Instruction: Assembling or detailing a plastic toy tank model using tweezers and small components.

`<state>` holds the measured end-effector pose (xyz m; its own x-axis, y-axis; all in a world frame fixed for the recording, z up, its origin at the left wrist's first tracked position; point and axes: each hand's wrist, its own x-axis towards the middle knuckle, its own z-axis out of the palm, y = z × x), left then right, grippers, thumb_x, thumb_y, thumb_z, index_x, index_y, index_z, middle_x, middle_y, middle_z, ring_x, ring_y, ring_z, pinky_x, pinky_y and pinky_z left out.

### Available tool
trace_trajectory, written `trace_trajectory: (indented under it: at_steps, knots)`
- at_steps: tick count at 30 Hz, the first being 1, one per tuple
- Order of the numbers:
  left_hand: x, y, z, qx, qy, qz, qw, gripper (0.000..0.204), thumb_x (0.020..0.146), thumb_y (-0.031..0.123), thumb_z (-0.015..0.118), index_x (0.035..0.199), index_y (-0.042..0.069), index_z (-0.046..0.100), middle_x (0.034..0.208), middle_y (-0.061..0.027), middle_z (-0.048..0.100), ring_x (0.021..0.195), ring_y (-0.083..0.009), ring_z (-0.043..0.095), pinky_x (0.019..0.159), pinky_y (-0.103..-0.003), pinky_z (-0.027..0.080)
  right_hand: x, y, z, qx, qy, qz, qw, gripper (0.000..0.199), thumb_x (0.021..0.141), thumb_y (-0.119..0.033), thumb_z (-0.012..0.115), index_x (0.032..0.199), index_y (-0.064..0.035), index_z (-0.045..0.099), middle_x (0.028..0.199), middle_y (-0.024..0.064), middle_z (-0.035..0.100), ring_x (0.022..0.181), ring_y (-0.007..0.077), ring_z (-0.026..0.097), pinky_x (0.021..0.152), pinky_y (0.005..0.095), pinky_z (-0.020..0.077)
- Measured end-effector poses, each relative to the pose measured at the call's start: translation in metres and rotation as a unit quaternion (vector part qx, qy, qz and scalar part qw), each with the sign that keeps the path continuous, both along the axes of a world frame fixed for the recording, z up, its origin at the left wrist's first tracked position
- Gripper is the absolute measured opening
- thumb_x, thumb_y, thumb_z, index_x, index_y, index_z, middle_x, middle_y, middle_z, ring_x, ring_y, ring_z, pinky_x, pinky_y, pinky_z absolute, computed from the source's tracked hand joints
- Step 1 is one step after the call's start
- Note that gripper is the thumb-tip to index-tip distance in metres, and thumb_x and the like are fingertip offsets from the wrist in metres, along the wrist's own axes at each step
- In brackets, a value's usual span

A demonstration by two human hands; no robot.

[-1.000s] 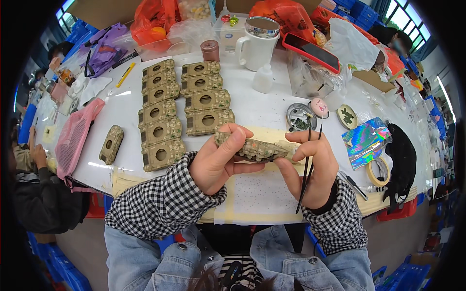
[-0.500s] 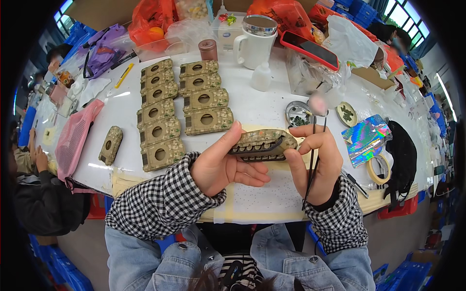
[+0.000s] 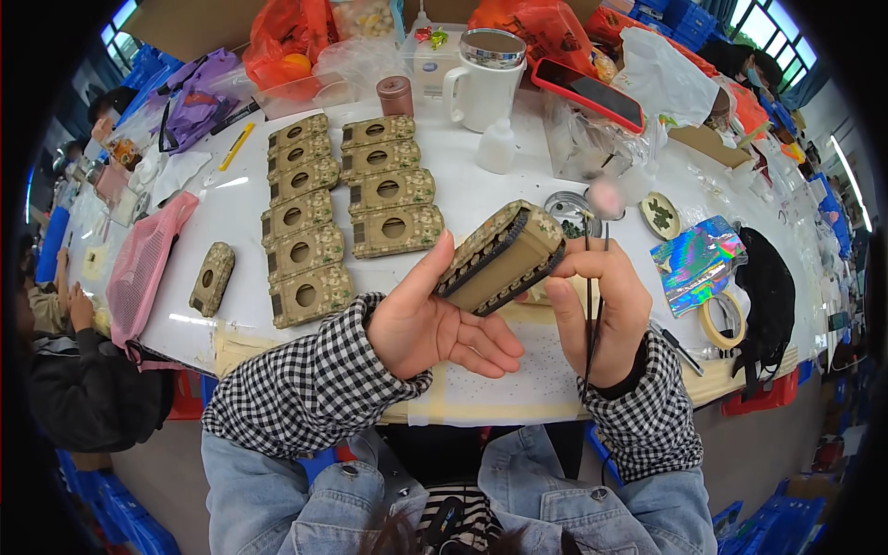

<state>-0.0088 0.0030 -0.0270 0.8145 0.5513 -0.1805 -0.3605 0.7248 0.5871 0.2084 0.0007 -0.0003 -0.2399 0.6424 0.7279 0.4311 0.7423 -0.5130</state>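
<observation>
A camouflage-patterned model tank hull (image 3: 492, 273) is tilted between my hands, its plain underside and dark tracks toward me. My left hand (image 3: 412, 324) grips its left end between thumb and palm, the other fingers spread loosely below. My right hand (image 3: 615, 310) holds black tweezers (image 3: 589, 333), pointing down, and its fingertips meet the hull's right end. Two rows of similar hulls, each with a round opening, stand on the left, such as this hull (image 3: 398, 229). One more hull (image 3: 213, 279) lies apart, further left.
Beyond my right hand sit a round metal dish (image 3: 553, 205) and a pale dish (image 3: 650, 225) with small green pieces. A blurred pink ball (image 3: 607, 198) is near them. A white mug (image 3: 486, 97), a red-edged phone (image 3: 588, 95), tape (image 3: 709, 326) and a pink mesh bag (image 3: 148, 268) surround the area.
The hull has turned in my hands from showing its side to showing its underside, its right end rising. My left fingers have shifted slightly right; the tweezers stay in my right hand.
</observation>
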Motion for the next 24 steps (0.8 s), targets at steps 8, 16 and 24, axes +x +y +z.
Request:
trace_trajectory:
  at_steps: [8,16,24]
  knots:
    - [0.000,-0.001,-0.002,0.009,-0.036,0.025,0.999,0.089,0.090,0.074,0.015,0.134,0.003,0.045,0.103,-0.0232,0.065,0.098,-0.0309,0.066,0.088,-0.041,0.053,-0.001,0.001,0.002,0.023,-0.016,0.001,1.000,0.021,0.077,-0.006,0.075,0.093,-0.0012,0.061,0.089,0.0146,0.065,0.074,0.0265,0.060,0.065,0.0328,0.0480]
    - [0.004,-0.003,0.013,0.334,0.120,0.270,0.895,0.057,0.084,0.006,0.071,0.132,0.001,0.040,0.123,-0.0109,0.055,0.112,-0.0188,0.058,0.097,-0.034,0.047,0.007,0.003,-0.001,-0.080,0.021,0.047,0.995,0.031,0.079,-0.013,0.076,0.099,0.0028,0.060,0.086,0.0137,0.063,0.075,0.0234,0.061,0.068,0.0300,0.0484]
    - [0.004,-0.004,0.007,0.444,0.176,0.315,0.820,0.068,0.076,-0.002,0.077,0.131,0.001,0.037,0.121,-0.0092,0.050,0.115,-0.0177,0.054,0.098,-0.032,0.047,0.002,0.000,-0.003,-0.168,0.057,0.049,0.983,0.030,0.080,-0.013,0.076,0.100,0.0035,0.060,0.082,0.0101,0.062,0.074,0.0152,0.058,0.068,0.0267,0.0482]
